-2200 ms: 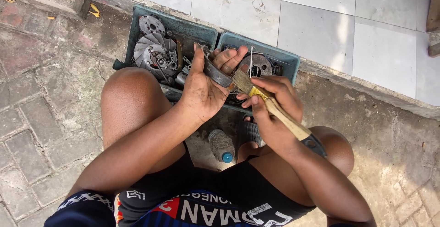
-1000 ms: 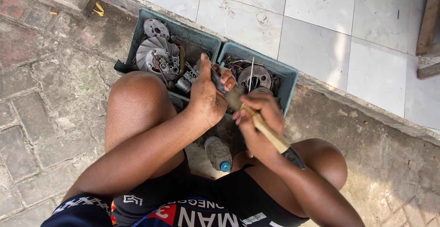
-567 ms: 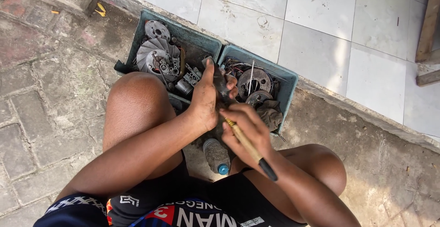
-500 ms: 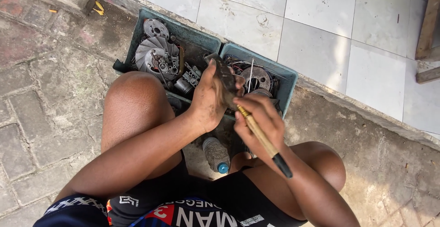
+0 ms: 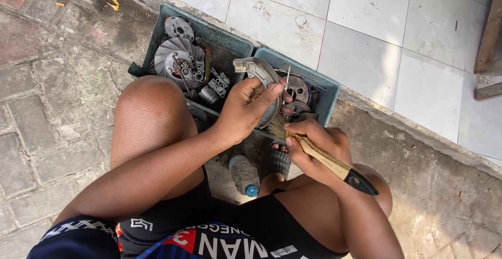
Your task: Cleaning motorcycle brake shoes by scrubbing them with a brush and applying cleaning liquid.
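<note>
The left hand clasps a curved metal part over the right teal bin of metal discs. At 5 o'clock, right hand fingers grip a paintbrush. The left teal bin holds a finned rotor.

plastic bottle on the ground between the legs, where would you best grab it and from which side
Probably around the dusty body of the plastic bottle, coming from above on the left hand side. It lies flat, blue cap toward the person, and the sandalled foot crowds its right side.
</note>
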